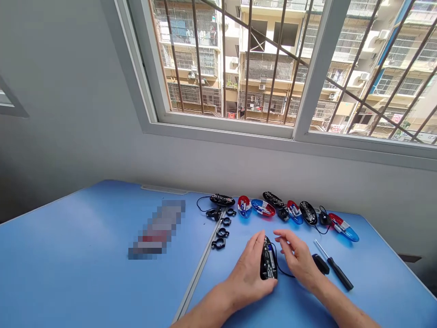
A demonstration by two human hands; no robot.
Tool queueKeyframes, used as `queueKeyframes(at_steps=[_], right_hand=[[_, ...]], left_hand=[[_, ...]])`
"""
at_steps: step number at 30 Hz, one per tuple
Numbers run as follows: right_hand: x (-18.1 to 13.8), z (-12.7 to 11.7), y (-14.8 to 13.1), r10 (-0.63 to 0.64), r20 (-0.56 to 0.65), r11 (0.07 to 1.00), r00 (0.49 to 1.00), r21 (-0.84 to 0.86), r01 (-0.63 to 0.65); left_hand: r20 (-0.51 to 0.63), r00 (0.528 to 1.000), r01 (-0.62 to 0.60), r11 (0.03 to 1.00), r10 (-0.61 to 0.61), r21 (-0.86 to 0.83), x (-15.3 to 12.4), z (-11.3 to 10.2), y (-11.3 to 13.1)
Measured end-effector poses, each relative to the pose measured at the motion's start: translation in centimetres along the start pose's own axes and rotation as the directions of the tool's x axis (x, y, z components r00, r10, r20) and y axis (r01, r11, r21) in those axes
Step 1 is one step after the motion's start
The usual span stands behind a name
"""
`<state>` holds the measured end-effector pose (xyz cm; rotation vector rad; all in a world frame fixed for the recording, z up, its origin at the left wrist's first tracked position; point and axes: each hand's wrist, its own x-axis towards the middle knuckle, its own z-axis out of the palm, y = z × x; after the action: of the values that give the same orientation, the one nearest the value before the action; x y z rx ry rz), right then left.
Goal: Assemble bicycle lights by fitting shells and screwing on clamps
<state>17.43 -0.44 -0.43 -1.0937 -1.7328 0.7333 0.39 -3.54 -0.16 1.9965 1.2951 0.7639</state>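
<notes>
L fingers (256,242) grip blk shell (269,262) | cord (286,274) alongside | s'driver (333,265), clamps (214,245) nr

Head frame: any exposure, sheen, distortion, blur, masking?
Head view: daylight beyond the grey rectangular window frame partly blown out; head view: soft sheen on the smooth blue tabletop; head view: frame looks skewed, likely wide-angle tilt; head view: pixelated grey-and-red patch masks detail; head view: left hand fairly sharp, parts in the black oval casing too small to read.

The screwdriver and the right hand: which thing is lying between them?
In the head view, a black part, partly hidden, lies between the right hand and the screwdriver.
</notes>
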Motion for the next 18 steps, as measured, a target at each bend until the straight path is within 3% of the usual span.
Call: queueKeyframes(at_steps=[3,5,18], right_hand=[[-0.3,-0.4,0.0,-0.280,-0.050,0.951,0.959,-0.152,0.270],[-0.5,-0.4,0.2,-0.359,-0.026,0.914,0.933,-0.213,0.346],[-1.5,0.1,0.6,-0.363,0.132,0.866,0.922,-0.318,0.386]], left_hand=[[-0.030,0.998,0.047,0.999,-0.047,0.014,0.1,-0.1,-0.1],[-0.034,0.998,0.062,0.998,-0.061,0.024,0.1,-0.2,0.0],[0.023,0.995,0.092,0.996,-0.093,0.020,0.2,-0.5,-0.2]])
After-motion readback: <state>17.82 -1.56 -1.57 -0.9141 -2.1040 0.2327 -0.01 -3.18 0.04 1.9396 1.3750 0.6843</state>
